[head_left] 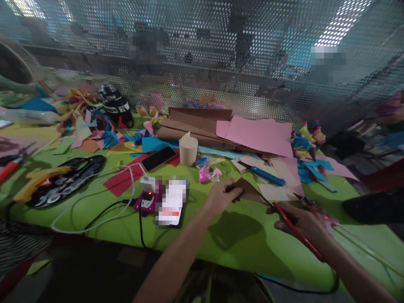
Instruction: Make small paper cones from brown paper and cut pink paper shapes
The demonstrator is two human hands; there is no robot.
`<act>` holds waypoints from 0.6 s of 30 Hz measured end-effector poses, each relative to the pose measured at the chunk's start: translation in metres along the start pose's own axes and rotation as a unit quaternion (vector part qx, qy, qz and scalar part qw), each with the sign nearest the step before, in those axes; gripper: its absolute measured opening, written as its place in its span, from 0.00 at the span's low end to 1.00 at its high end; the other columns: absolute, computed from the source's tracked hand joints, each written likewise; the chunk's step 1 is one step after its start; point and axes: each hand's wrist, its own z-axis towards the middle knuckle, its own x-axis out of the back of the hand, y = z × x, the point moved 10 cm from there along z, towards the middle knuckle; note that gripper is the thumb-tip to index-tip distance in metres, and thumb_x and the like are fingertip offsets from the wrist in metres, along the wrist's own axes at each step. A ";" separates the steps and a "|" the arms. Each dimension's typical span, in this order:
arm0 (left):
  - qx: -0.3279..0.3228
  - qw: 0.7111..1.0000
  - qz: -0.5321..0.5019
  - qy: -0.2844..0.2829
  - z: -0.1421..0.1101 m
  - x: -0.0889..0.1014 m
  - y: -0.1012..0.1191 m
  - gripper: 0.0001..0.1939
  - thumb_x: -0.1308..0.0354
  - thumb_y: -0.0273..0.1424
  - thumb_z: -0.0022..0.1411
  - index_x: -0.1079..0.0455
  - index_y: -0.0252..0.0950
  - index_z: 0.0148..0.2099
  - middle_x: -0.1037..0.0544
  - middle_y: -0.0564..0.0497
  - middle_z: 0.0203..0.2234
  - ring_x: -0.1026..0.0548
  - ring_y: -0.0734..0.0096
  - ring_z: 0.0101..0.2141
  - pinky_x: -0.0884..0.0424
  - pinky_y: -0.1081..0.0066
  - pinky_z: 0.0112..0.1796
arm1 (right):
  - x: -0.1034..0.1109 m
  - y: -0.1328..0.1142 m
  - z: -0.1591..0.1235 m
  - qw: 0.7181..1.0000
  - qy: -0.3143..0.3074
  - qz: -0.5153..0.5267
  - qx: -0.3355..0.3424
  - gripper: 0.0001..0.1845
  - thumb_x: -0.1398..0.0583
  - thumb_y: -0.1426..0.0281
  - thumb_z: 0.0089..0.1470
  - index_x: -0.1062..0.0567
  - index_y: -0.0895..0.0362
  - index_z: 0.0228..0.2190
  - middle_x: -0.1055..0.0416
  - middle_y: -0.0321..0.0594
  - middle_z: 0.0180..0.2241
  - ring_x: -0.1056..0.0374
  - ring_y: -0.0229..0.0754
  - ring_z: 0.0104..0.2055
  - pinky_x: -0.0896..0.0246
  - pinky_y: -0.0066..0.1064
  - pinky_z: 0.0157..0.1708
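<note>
My left hand (221, 195) is closed in a pinch on a small brown piece of paper (251, 191), held just above the green table (246, 248). My right hand (299, 221) grips red-handled scissors (292, 227), whose blades point toward the brown paper's right edge. Both forearms reach in from the bottom of the view.
A phone (172, 204) on a charger cable lies left of my hands, next to a white plug (147, 183). A paper cup (188, 150), a second phone (158, 158), a blue knife (268, 176), pink sheets (261, 134), brown card (195, 124) and coloured scraps (91, 126) lie behind. A perforated metal screen stands at the back.
</note>
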 end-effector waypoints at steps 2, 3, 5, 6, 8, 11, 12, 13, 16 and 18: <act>0.001 1.000 0.000 0.000 0.000 0.000 0.000 0.15 0.36 0.42 0.55 0.30 0.36 0.28 0.29 0.54 0.20 0.33 0.73 0.24 0.37 0.70 0.30 | 0.000 -0.002 0.001 1.000 0.001 0.009 -0.008 0.27 0.34 0.44 0.44 0.16 0.53 0.36 0.19 0.40 0.30 0.27 0.47 0.28 0.33 0.31 0.27; 0.001 1.000 0.000 0.000 -0.001 -0.001 0.000 0.15 0.36 0.42 0.55 0.30 0.36 0.28 0.29 0.54 0.20 0.33 0.73 0.24 0.37 0.70 0.30 | 0.000 -0.004 0.001 1.000 0.002 0.011 -0.010 0.28 0.34 0.44 0.43 0.16 0.53 0.35 0.19 0.40 0.29 0.27 0.47 0.27 0.33 0.31 0.27; 0.002 1.000 -0.002 -0.001 -0.001 -0.002 0.000 0.14 0.35 0.41 0.55 0.29 0.36 0.28 0.29 0.54 0.20 0.33 0.73 0.24 0.37 0.70 0.30 | -0.001 -0.008 0.001 1.000 0.001 0.009 -0.011 0.28 0.33 0.43 0.42 0.16 0.53 0.34 0.20 0.40 0.27 0.27 0.46 0.26 0.33 0.31 0.27; 0.003 1.000 -0.003 -0.001 -0.001 -0.002 0.000 0.14 0.36 0.41 0.55 0.29 0.35 0.28 0.29 0.54 0.21 0.33 0.73 0.24 0.37 0.70 0.30 | -0.002 -0.010 0.000 1.000 0.000 0.007 -0.010 0.29 0.33 0.42 0.41 0.16 0.53 0.33 0.20 0.40 0.27 0.27 0.46 0.26 0.34 0.31 0.26; 0.004 1.000 -0.004 -0.005 -0.002 -0.003 -0.001 0.14 0.36 0.41 0.55 0.28 0.35 0.29 0.29 0.54 0.21 0.33 0.73 0.24 0.37 0.70 0.30 | 0.000 -0.010 0.000 1.000 0.011 0.004 -0.006 0.29 0.34 0.42 0.43 0.16 0.53 0.33 0.20 0.39 0.27 0.27 0.46 0.25 0.34 0.31 0.25; 0.009 1.000 0.003 0.002 -0.002 -0.001 -0.003 0.13 0.36 0.40 0.56 0.26 0.34 0.32 0.27 0.53 0.22 0.33 0.74 0.24 0.37 0.71 0.29 | 0.016 -0.006 0.005 0.998 0.057 -0.031 0.012 0.26 0.37 0.44 0.49 0.17 0.52 0.38 0.18 0.39 0.31 0.25 0.47 0.28 0.33 0.31 0.27; 0.010 1.000 0.008 0.009 -0.001 0.001 -0.003 0.13 0.36 0.41 0.57 0.26 0.34 0.33 0.27 0.53 0.22 0.33 0.74 0.24 0.38 0.72 0.28 | 0.025 -0.003 0.010 0.995 0.079 -0.060 0.017 0.24 0.37 0.47 0.51 0.17 0.51 0.40 0.18 0.39 0.32 0.24 0.48 0.30 0.32 0.32 0.29; 0.010 1.000 0.013 0.018 -0.001 0.003 -0.003 0.14 0.37 0.42 0.57 0.26 0.34 0.33 0.27 0.53 0.23 0.33 0.73 0.24 0.38 0.72 0.28 | 0.036 -0.001 0.017 0.991 0.092 -0.099 0.020 0.22 0.37 0.49 0.53 0.18 0.50 0.42 0.17 0.39 0.34 0.23 0.49 0.31 0.32 0.32 0.30; 0.003 0.999 0.016 0.028 0.000 0.007 -0.002 0.16 0.38 0.44 0.59 0.26 0.35 0.34 0.27 0.53 0.23 0.32 0.73 0.25 0.37 0.72 0.28 | 0.074 0.004 0.047 0.964 0.136 -0.226 0.036 0.19 0.39 0.60 0.55 0.19 0.53 0.46 0.17 0.45 0.37 0.22 0.53 0.33 0.32 0.35 0.30; 0.007 1.000 0.005 0.026 0.002 0.007 -0.004 0.16 0.39 0.45 0.59 0.27 0.35 0.35 0.27 0.54 0.22 0.31 0.72 0.25 0.37 0.72 0.28 | 0.099 0.009 0.071 0.957 0.150 -0.244 0.044 0.21 0.40 0.68 0.53 0.20 0.55 0.49 0.19 0.48 0.47 0.23 0.56 0.43 0.32 0.39 0.39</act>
